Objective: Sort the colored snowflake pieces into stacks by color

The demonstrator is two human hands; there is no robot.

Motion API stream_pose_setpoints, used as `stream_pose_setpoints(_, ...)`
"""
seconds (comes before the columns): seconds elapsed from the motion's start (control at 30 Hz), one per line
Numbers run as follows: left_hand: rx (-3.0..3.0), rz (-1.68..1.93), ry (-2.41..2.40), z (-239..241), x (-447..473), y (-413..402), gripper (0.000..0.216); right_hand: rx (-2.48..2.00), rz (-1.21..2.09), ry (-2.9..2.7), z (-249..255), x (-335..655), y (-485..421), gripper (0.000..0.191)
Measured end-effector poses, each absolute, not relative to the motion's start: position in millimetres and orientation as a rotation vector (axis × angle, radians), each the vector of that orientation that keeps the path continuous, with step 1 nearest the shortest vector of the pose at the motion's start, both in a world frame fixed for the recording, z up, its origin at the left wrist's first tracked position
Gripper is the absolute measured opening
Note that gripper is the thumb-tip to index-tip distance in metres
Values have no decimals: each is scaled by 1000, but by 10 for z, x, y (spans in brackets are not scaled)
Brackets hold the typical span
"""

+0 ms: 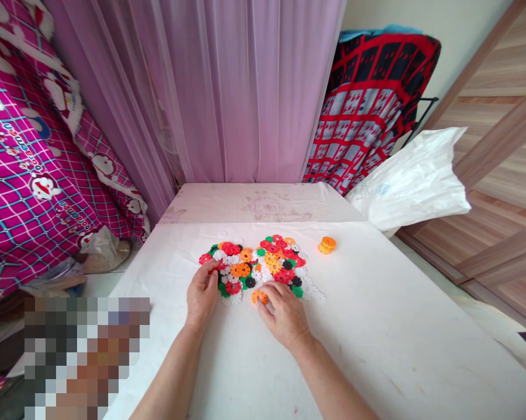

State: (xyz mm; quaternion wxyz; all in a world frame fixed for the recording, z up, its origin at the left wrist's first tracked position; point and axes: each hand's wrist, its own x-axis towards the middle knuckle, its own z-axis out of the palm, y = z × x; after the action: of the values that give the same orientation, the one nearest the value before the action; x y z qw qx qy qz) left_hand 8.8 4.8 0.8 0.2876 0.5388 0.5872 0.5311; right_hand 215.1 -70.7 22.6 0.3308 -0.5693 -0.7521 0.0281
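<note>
Flat notched plastic discs, shaped like flowers, lie in a loose pile (271,262) on the white-covered table (354,350). They are red, white, orange, green and black. At the pile's left edge is my left hand (202,294), its fingers bent together against the red and white discs; whatever the fingertips pinch is hidden. My right hand (284,312) is at the near edge of the pile, thumb and fingers closed on an orange flower disc (258,297). A small stack of orange discs (327,244) stands apart, to the right of the pile.
Behind the table hangs a purple curtain (245,87). A white plastic bag (415,181) bulges beside the table's far right corner, near a red patterned cloth (359,111). Pink printed fabric (35,151) hangs at left. A wooden cabinet (499,175) stands at right.
</note>
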Motion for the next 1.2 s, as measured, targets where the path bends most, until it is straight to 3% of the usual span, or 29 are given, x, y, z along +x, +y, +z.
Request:
stream_pose_setpoints(0.17,1421,1408,1588,33,98,47,30,-1609,-124,-1779,266,2490,-404,16)
stream_pose_setpoints(0.37,1420,1411,1571,17,90,55,30,-1827,-60,-1631,299,2748,-62,14)
stream_pose_setpoints(0.53,1436,1393,1579,-5,81,60,31,-1867,-60,-1687,243,2601,-81,8)
stream_pose_setpoints(0.7,1436,1394,1577,6,88,52,30,-1938,-181,-1808,231,2464,-82,23)
stream_pose_setpoints(1.2,1438,1409,1572,-15,89,59,30,-1926,-183,-1883,199,2422,-105,26)
